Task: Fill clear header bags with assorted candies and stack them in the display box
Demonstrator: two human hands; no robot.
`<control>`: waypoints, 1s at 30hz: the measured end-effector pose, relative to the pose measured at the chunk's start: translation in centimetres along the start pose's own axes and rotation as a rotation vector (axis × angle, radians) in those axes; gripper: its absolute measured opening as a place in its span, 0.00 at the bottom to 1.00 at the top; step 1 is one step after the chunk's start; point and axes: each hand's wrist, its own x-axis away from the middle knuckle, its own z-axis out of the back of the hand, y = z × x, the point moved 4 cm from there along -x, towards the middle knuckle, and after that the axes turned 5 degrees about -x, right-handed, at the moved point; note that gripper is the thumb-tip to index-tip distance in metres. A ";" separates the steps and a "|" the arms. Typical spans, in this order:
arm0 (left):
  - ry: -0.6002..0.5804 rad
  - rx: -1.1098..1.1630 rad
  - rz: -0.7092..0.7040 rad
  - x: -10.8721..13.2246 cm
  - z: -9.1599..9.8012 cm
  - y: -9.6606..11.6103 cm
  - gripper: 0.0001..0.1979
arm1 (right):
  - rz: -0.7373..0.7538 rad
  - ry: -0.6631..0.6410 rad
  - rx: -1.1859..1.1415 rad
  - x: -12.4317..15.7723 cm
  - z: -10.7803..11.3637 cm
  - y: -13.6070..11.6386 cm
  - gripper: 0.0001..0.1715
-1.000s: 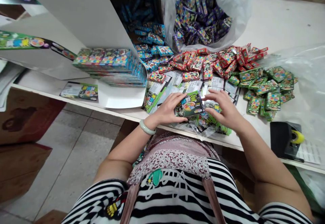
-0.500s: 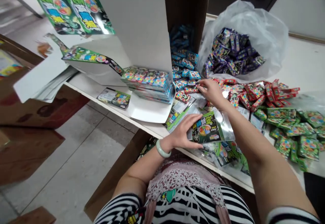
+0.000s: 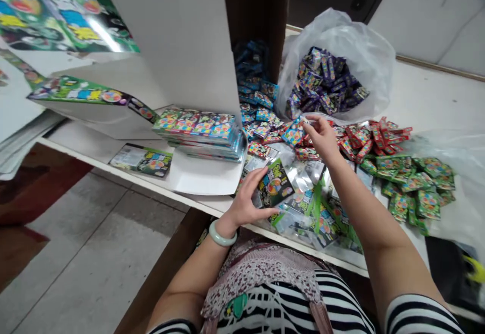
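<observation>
My left hand (image 3: 242, 205) is closed around a black and green printed card pack (image 3: 276, 185), thumb and fingers at its edges, tilted above the front of the table. Beyond it, my right hand (image 3: 323, 137) pinches a small blue candy packet (image 3: 293, 133) by its upper corner, over the loose packets. Red packets (image 3: 361, 139) lie in a pile to the right of that hand. Blue packets (image 3: 263, 102) spill toward it from the back left. Clear and green printed card packs (image 3: 322, 218) lie overlapping below my right forearm.
Left of my hands, an open white display box (image 3: 204, 177) holds a stack of colourful packs (image 3: 200, 129). One card pack (image 3: 142, 160) lies near the table edge. Purple packets (image 3: 326, 81) fill a clear plastic bag (image 3: 373, 51). Green packets (image 3: 417, 182) are heaped at right.
My right hand has lifted a blue packet from the pile. My left hand has tilted the card pack and drawn it to the left. The camera view has shifted to the right.
</observation>
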 end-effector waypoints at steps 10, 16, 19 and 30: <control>-0.107 -0.139 -0.012 -0.9 -2.4 1.9 0.49 | -0.363 0.036 -0.356 12.6 10.9 1.3 0.28; -0.163 -0.153 -0.067 -1.3 -3.9 3.0 0.49 | -0.286 0.093 -0.268 15.9 14.0 3.1 0.25; -0.174 -0.165 -0.080 -1.7 -4.2 3.4 0.50 | 0.023 0.199 0.112 17.5 15.4 2.6 0.16; -0.212 -0.212 -0.087 -1.5 -4.6 3.1 0.49 | 0.241 -0.176 0.681 21.9 14.6 3.9 0.19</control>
